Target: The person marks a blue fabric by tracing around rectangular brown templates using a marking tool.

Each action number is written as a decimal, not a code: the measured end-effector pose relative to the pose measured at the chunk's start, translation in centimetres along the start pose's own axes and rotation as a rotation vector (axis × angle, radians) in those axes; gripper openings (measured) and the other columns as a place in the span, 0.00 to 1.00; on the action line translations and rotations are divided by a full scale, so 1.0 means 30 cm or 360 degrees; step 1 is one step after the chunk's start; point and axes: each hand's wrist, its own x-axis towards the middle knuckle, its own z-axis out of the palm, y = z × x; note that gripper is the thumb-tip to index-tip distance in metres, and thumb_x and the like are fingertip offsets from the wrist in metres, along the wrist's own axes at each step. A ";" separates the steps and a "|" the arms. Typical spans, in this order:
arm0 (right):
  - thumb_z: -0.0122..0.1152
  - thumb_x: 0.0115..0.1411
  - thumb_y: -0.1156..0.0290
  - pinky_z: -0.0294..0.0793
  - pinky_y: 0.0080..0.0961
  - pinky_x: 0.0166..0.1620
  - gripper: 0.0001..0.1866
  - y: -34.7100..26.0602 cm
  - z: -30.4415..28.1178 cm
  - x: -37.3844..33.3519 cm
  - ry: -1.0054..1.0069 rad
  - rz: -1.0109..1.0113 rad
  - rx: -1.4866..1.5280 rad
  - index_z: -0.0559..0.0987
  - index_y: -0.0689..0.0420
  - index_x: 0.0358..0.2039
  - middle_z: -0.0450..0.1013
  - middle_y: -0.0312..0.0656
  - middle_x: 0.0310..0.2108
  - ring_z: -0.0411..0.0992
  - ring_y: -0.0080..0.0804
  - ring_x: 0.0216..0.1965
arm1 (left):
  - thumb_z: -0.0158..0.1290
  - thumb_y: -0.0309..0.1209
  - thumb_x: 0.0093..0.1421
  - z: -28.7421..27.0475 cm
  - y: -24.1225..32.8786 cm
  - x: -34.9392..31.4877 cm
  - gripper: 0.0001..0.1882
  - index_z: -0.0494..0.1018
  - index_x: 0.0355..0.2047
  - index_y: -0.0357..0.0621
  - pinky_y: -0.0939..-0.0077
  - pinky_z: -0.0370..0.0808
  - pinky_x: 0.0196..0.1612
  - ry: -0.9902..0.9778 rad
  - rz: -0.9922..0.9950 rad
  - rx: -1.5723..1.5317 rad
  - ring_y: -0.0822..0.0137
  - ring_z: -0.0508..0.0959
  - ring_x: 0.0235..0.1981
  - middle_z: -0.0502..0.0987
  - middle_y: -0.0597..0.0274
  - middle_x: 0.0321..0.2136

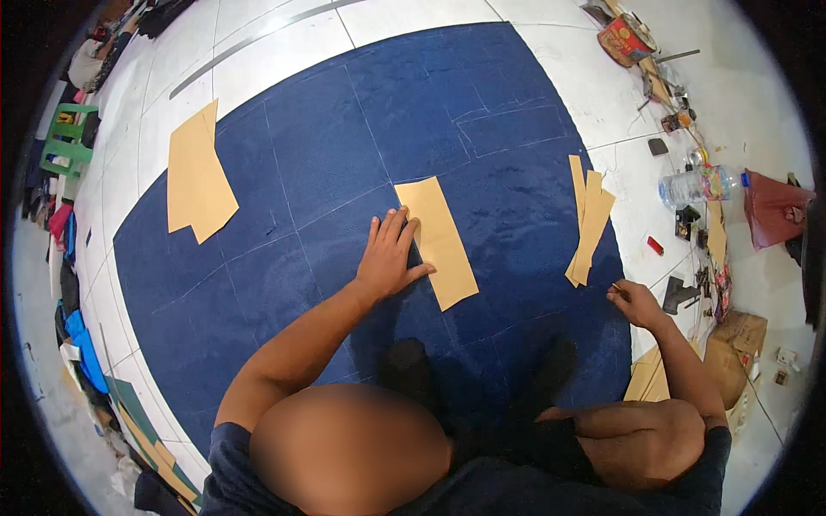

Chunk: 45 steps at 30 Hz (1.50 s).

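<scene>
A large sheet of dark blue fabric [327, 142] lies spread on the floor, marked with thin pale lines. My left hand [387, 254] rests on it with fingers spread, the fingertips and thumb against the left edge of a tan paper pattern piece [443, 245]. At the fabric's right edge, my right hand [633, 304] is closed in a pinch. Something small and dark shows at its fingertips, too small to name. Several narrow tan paper strips [592, 224] lie just beyond that hand. A wider tan pattern piece [198, 176] overlaps the fabric's far left edge.
Along the right stand a plastic bottle [693, 187], a red tin [626, 39] and a cardboard box [734, 351]; a red lighter-like item [656, 246] lies nearer the fabric. A long metal ruler [258, 43] lies beyond the fabric. At far left is a green stool [69, 138].
</scene>
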 end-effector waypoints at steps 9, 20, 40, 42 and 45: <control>0.61 0.64 0.62 0.75 0.32 0.40 0.14 0.013 0.012 0.016 -0.0018 -0.0007 -0.0008 0.78 0.62 0.40 0.78 0.47 0.32 0.76 0.35 0.33 | 0.63 0.59 0.51 -0.018 -0.009 0.011 0.51 0.59 0.65 0.38 0.41 0.51 0.70 -0.0032 0.0031 -0.0072 0.41 0.54 0.70 0.55 0.42 0.68; 0.61 0.64 0.63 0.74 0.31 0.38 0.13 0.010 0.013 0.025 -0.0055 -0.0101 0.0004 0.78 0.62 0.38 0.77 0.46 0.30 0.76 0.34 0.32 | 0.62 0.60 0.52 -0.010 -0.014 0.005 0.51 0.59 0.65 0.38 0.41 0.50 0.70 -0.0045 0.0046 -0.0048 0.42 0.53 0.70 0.55 0.42 0.68; 0.61 0.64 0.64 0.75 0.32 0.40 0.13 -0.044 0.018 0.069 -0.0093 -0.0087 -0.0071 0.78 0.63 0.39 0.78 0.48 0.32 0.78 0.37 0.34 | 0.61 0.61 0.53 -0.009 0.003 -0.005 0.50 0.60 0.64 0.38 0.38 0.48 0.70 -0.0073 -0.0004 -0.0014 0.40 0.52 0.70 0.55 0.41 0.67; 0.61 0.64 0.64 0.75 0.32 0.40 0.13 -0.048 0.013 0.071 -0.0105 -0.0089 -0.0067 0.78 0.63 0.39 0.78 0.48 0.32 0.78 0.37 0.34 | 0.61 0.61 0.53 -0.004 0.000 -0.008 0.50 0.60 0.64 0.38 0.38 0.48 0.70 -0.0057 0.0003 -0.0029 0.40 0.52 0.70 0.55 0.41 0.67; 0.61 0.64 0.65 0.75 0.32 0.39 0.12 -0.048 0.008 0.074 -0.0102 -0.0149 -0.0079 0.78 0.62 0.39 0.78 0.48 0.32 0.77 0.38 0.34 | 0.61 0.61 0.52 -0.003 0.004 -0.002 0.50 0.60 0.64 0.38 0.38 0.48 0.70 -0.0046 0.0013 -0.0048 0.40 0.52 0.70 0.56 0.41 0.67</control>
